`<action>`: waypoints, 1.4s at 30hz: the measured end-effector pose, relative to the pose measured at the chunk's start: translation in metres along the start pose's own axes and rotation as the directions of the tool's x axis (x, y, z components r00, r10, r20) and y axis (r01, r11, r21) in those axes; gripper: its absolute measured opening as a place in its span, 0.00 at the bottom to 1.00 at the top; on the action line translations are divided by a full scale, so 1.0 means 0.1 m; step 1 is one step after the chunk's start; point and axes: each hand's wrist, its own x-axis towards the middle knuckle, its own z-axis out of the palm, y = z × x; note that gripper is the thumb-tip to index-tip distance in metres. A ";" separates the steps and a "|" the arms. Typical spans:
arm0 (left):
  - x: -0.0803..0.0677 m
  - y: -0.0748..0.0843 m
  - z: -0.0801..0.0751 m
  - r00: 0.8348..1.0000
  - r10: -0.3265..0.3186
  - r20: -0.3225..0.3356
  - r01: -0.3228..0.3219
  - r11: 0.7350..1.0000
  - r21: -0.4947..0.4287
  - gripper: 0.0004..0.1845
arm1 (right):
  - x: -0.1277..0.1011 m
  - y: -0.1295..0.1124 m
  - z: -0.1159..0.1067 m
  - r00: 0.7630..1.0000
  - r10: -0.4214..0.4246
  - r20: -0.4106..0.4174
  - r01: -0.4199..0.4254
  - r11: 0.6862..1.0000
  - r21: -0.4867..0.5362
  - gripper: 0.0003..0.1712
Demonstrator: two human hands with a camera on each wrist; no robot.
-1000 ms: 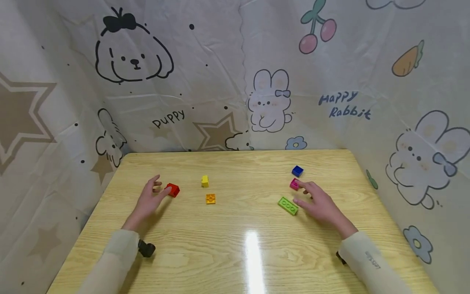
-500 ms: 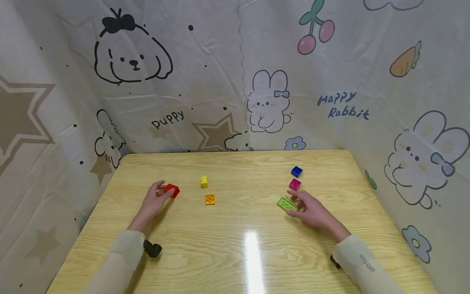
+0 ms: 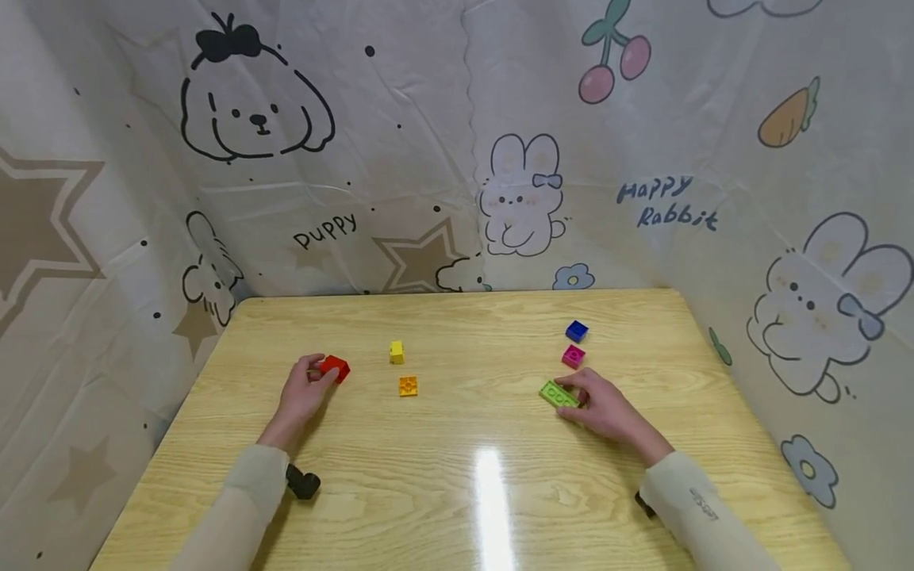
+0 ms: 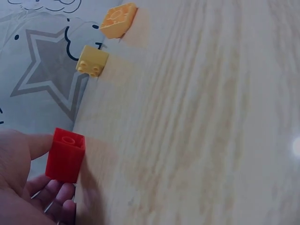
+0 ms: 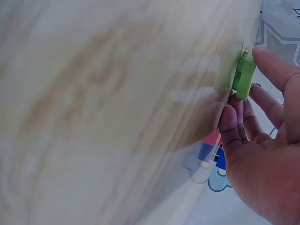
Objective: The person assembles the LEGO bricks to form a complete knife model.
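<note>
A: We see the left hand (image 3: 303, 390) pinching a red block (image 3: 334, 368) between thumb and fingers on the tabletop (image 3: 457, 492), left of a yellow block (image 3: 397, 351) and an orange block (image 3: 408, 385).

B: We see the right hand (image 3: 603, 408) gripping a green brick (image 3: 558, 394) lying flat on the right side, just before a pink block (image 3: 573, 356) and a blue block (image 3: 576, 331).

Bright, even light from overhead; a white glare streak lies on the tabletop (image 3: 493, 484). Shadows are soft. The right wrist view is heavily blurred; head view bends at the edges.
</note>
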 end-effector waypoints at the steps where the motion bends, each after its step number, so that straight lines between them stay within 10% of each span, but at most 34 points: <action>1: 0.00 0.00 0.00 1.000 0.003 -0.003 -0.003 1.000 0.002 0.29 | 0.00 0.00 0.00 1.000 -0.001 0.003 0.001 1.000 0.002 0.31; 42: -0.04 0.03 0.05 0.992 0.120 -0.050 -0.119 0.992 0.035 0.23 | 0.01 0.02 -0.01 1.000 -0.025 0.017 0.025 1.000 0.007 0.30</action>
